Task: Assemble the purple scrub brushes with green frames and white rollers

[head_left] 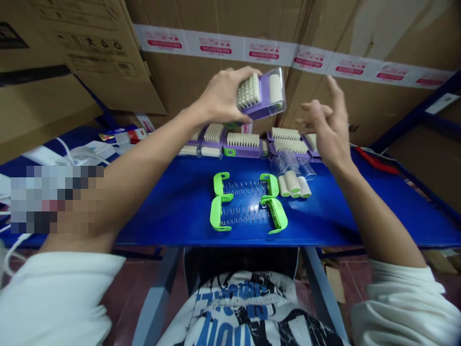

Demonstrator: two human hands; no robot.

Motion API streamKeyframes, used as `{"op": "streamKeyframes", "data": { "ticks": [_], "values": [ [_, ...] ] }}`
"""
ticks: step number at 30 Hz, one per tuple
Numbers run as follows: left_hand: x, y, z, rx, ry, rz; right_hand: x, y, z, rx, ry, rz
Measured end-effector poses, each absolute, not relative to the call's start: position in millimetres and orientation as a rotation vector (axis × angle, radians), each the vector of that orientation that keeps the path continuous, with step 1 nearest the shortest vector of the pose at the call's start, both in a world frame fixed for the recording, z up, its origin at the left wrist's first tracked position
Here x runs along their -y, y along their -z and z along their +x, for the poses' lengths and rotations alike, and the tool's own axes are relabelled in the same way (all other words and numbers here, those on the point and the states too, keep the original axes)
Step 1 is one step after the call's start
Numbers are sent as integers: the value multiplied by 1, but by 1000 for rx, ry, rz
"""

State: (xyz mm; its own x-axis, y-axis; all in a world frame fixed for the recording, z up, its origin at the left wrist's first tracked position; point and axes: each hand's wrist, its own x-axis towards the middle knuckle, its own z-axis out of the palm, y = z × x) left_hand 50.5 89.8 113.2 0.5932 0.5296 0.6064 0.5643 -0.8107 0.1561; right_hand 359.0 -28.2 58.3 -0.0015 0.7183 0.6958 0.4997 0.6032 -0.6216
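My left hand [225,96] is wrapped round a purple brush [262,96] with cream bristles, raised above the table. A clear plastic cover with a cream roller inside sits at the brush's right end. To the right, my right hand [329,122] is in the air with its fingers apart, holding nothing. Below, two green spring frames [248,216] with metal coil springs lie on the blue table. Beside them are several cream rollers [292,182] with green ends, next to clear plastic covers [288,163].
More purple brushes [243,144] are lined up along the back of the blue table [162,206]. Behind them stand large cardboard boxes [223,72] with printed tape. White cables and papers [86,151] lie at left, a red item [376,160] at right.
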Motion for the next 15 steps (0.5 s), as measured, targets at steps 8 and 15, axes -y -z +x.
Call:
{"op": "streamKeyframes", "data": {
  "ticks": [8,15],
  "values": [
    [-160,-84,109,1217,524,-2933,51,-36,378,1669,33,-1274],
    [-186,-66,116,1197,223,-2951,52,-35,367,1889,192,-1323]
  ]
}}
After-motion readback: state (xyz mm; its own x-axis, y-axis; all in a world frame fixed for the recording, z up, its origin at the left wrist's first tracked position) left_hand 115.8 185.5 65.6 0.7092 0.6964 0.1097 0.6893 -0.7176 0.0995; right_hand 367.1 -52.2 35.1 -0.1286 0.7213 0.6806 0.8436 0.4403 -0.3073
